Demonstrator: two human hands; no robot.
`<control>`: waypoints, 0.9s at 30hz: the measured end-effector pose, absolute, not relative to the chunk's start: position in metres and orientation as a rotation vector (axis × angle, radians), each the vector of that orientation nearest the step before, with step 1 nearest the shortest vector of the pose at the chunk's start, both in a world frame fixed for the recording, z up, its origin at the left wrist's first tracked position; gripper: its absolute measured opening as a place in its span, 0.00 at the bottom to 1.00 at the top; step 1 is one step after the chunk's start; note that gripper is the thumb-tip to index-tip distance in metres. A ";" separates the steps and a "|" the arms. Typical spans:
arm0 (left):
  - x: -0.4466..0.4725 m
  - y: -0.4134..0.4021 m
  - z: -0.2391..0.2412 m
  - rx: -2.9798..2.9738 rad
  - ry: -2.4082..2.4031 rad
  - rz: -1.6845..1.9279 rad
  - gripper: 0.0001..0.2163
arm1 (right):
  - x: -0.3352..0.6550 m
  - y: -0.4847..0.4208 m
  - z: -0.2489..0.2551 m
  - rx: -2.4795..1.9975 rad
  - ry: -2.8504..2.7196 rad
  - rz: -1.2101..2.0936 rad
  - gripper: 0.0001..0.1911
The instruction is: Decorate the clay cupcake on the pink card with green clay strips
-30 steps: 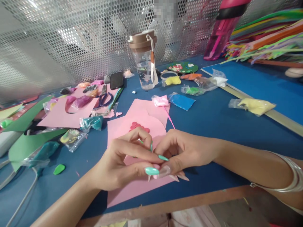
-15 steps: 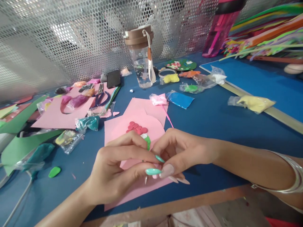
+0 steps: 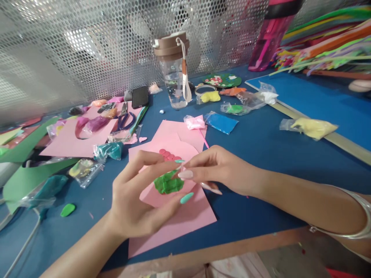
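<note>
Pressed discs of red clay (image 3: 171,155) and a lumpy green clay shape (image 3: 169,183) lie on a rounded pink paper cutout (image 3: 185,144), which rests on a pink sheet (image 3: 174,231). Over its left side, my left hand (image 3: 139,197) is open, thumb well apart from the forefinger. The left forefinger's tip comes close to my right fingertips, at the top of the green clay. Thumb and fingers of my right hand (image 3: 214,170) pinch a small pink bit of clay (image 3: 182,168), mostly hidden by the nails.
A clear tumbler (image 3: 175,85) with a brown lid stands behind. Bagged clay in blue (image 3: 222,122), teal (image 3: 108,151) and yellow (image 3: 314,127) lies around. Scissors (image 3: 125,119) and a phone (image 3: 140,97) sit back left. A perforated metal panel (image 3: 116,46) closes off the rear.
My hands have drawn apart from their joint pinch and shifted up over the paper. The left thumb has let go and swung down, uncovering the green clay. My right hand still pinches.
</note>
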State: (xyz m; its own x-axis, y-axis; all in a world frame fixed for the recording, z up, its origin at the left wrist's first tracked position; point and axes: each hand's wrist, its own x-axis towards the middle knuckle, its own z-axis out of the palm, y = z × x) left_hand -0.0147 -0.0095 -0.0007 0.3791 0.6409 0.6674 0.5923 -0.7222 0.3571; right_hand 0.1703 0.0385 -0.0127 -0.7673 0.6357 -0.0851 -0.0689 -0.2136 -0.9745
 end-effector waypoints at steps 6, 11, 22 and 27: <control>-0.016 -0.005 0.002 3.047 1.215 1.285 0.06 | 0.170 0.037 -0.008 -0.842 -1.717 1.874 0.14; -0.016 -0.004 0.003 3.040 1.144 1.253 0.04 | 0.170 0.037 -0.009 -0.726 -1.683 1.925 0.22; -0.021 -0.002 0.001 3.088 1.098 1.222 0.06 | 0.168 0.038 -0.005 -0.789 -1.682 1.867 0.10; -0.021 -0.002 0.003 3.124 1.097 1.231 0.07 | 0.167 0.036 -0.003 -0.806 -1.676 1.845 0.09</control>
